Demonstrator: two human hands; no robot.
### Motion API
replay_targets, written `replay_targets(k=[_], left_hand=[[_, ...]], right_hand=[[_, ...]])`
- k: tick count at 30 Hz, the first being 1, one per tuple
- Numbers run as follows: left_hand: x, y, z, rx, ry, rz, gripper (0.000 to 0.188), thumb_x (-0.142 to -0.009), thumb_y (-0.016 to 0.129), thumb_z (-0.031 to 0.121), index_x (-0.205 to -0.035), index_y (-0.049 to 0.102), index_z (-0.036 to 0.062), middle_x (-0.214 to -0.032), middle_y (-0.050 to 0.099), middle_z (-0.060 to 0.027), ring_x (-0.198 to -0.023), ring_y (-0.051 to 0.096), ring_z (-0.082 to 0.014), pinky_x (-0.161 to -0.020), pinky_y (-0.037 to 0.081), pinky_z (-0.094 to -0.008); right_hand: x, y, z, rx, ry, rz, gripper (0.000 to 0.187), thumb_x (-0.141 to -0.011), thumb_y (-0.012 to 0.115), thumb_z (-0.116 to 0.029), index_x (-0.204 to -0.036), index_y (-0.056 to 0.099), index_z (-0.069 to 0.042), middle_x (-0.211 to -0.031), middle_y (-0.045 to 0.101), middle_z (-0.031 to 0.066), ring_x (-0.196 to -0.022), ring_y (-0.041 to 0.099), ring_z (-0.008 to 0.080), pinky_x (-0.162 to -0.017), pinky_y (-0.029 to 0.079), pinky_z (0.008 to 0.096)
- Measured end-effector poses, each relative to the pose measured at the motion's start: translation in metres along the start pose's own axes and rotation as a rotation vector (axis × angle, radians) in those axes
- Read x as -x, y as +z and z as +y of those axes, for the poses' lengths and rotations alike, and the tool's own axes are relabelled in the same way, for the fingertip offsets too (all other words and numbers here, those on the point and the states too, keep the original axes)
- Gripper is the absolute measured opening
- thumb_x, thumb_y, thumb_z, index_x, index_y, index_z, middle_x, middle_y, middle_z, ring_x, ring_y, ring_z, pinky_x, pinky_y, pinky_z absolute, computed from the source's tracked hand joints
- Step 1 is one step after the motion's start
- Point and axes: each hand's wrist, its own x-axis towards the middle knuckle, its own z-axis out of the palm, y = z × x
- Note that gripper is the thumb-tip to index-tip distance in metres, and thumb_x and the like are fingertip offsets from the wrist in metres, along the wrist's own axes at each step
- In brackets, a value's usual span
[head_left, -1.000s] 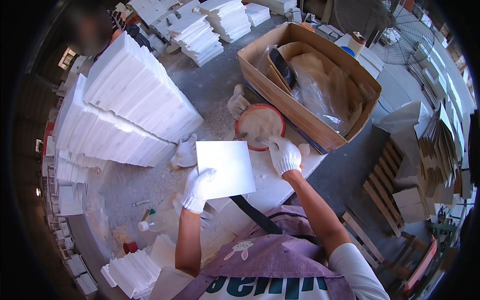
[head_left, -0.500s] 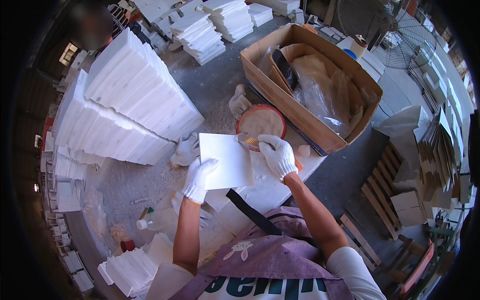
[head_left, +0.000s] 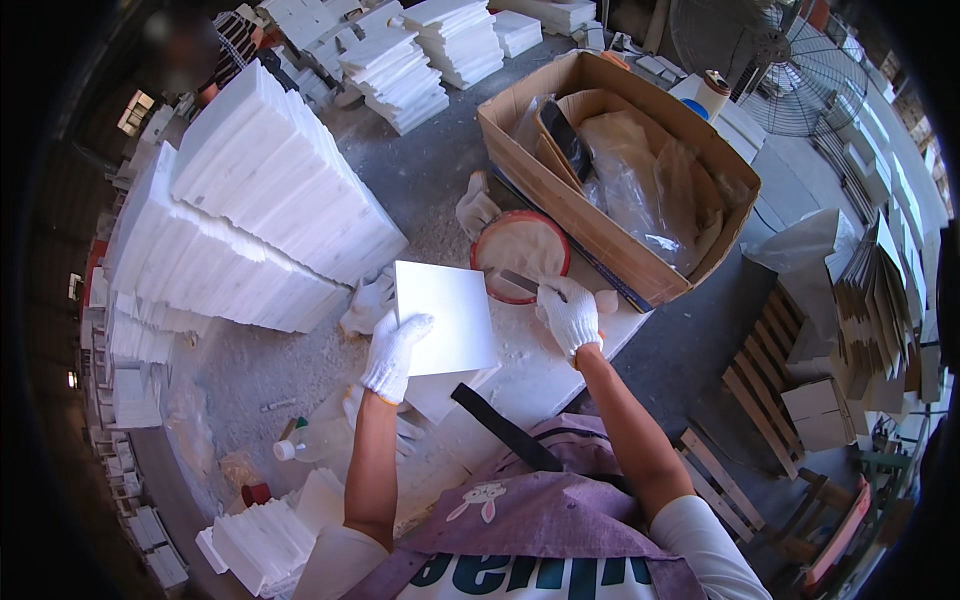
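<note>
In my gloved left hand [head_left: 398, 352] is a thin white square tile [head_left: 452, 318], gripped at its left edge with the thumb across its face. My gloved right hand [head_left: 570, 315] is closed around a small flat-bladed scraper [head_left: 518, 281], whose blade points left, apart from the tile. That blade lies over the near part of a round red-rimmed tub [head_left: 566, 246] filled with pale powder or paste; whether it touches the filling I cannot tell. Crumpled white gloves [head_left: 370, 302] lie just beyond the tile, and another glove [head_left: 476, 205] rests against the tub.
Tall stacks of white tiles [head_left: 270, 180] stand at the left. A cardboard box [head_left: 625, 235] with plastic wrap sits beyond the tub. Near my left arm are a clear bottle [head_left: 320, 442] and more tiles [head_left: 262, 540]. A wooden pallet [head_left: 765, 380] and a fan [head_left: 775, 60] are at the right.
My right hand has moved a little to the right with the scraper, away from the tile's edge and over the tub. The tile has shifted slightly left and tipped.
</note>
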Motion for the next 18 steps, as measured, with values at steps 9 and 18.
replay_targets(k=[9,18], left_hand=[[0.019,0.021,0.017,-0.473,0.216,0.055,0.025,-0.087,0.067,0.018,-0.104,0.062,-0.0007,-0.088,0.067,-0.0117,-0.081,0.065,-0.0188,-0.071,0.052,-0.0320],[0.050,0.020,0.025,-1.060,0.705,0.078,0.026,-0.084,0.068,0.017,-0.100,0.061,-0.0010,-0.083,0.066,-0.0165,-0.072,0.065,-0.0249,-0.065,0.050,-0.0338]], right_hand=[[0.019,-0.005,-0.015,-0.255,0.108,0.012,0.033,-0.090,0.059,-0.015,-0.119,0.062,0.000,-0.076,0.060,0.0021,-0.061,0.053,0.0079,-0.055,0.043,0.0217],[0.036,-0.017,0.007,-0.673,0.284,-0.109,0.033,-0.093,0.058,-0.016,-0.122,0.054,0.000,-0.080,0.059,0.0017,-0.066,0.056,0.0086,-0.058,0.046,0.0221]])
